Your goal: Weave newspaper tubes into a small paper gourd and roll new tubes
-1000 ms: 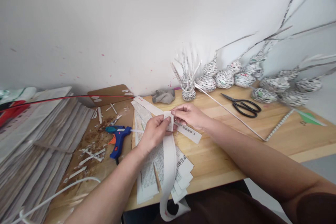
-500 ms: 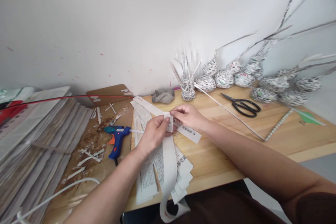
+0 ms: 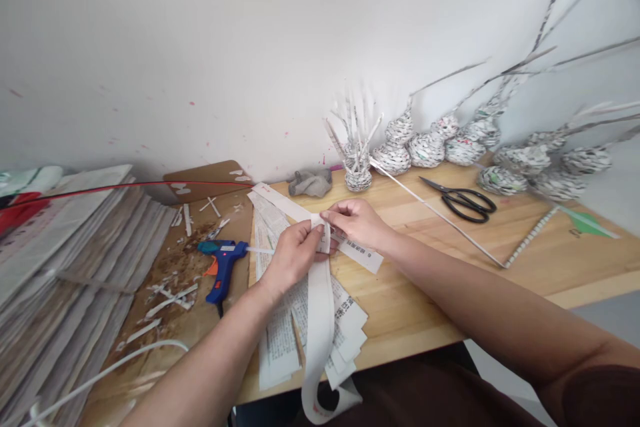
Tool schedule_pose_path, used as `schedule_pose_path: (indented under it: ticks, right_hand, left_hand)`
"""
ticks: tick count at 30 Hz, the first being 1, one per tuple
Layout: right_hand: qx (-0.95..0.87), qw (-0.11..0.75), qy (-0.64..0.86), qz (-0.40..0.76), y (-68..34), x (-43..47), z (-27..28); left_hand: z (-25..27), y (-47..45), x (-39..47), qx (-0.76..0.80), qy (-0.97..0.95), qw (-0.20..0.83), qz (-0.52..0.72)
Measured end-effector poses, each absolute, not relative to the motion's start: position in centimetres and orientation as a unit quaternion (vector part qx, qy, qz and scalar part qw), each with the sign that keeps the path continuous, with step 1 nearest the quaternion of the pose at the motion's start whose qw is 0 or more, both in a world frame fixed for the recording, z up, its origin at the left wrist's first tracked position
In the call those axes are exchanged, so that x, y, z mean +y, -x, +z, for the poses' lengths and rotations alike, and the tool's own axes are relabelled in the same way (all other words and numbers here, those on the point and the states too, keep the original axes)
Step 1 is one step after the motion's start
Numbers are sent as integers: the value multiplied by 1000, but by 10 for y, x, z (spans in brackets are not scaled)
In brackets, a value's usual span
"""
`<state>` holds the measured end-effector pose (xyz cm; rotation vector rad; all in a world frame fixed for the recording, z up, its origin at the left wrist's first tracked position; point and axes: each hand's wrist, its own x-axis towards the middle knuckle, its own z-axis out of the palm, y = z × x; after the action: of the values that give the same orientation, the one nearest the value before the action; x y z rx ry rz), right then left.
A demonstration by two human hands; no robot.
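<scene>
Step in hand, as judged from the fingers: working the top end of a long paper strip, prob. folding or squaring it. L hand was clamped on the strip, thumb flat on top, other fingers mostly hidden underneath. R hand had thumb & fingertips together on the strip's top edge, at approx. 1 o'clk from the L thumb. Next move seemed to call for a firm L thumb and a light, even R pull or crease, w/ edges lined up; thin paper could skew or tear if tugged.

The strip was off-white, narrow & limp, w/ a bit of dark print by the L thumb. From the hands it ran down to 6 o'clk, bowed a little, dropped past the near edge of the wooden tabletop and curled round toward 5 o'clk, w/ a small reddish mark near the curl. Whether the pinched part was doubled: couldn't tell.

Under it, a fanned pile of printed strips spread btwn 5 & 7 o'clk. Blue glue gun lay btwn 8 & 9, its nozzle toward the pile; black scissors btwn 2 & 3, well apart from the R hand; half-woven paper piece stood at approx. 1.
</scene>
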<state>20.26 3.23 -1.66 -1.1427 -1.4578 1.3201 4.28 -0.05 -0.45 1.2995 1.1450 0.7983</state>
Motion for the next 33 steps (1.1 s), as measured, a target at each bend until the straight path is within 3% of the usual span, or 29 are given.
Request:
schedule_pose_path:
  ticks: [13,19,25,33]
  right_hand:
    - [-457,455,420,638,-196,28,-11]
    - [-478,462,408,626,-200,31,-7]
    - [-542,397,403,622,-209,35,-6]
    - [-556,391,422,600,-207,31,-5]
  left_hand:
    - [-10,-42,-1,472,-580,565,349]
    - [-8,-42,-1,477,-574,565,352]
    - [-3,-42,0,489,-546,573,368]
    - [-6,-42,1,489,-566,559,359]
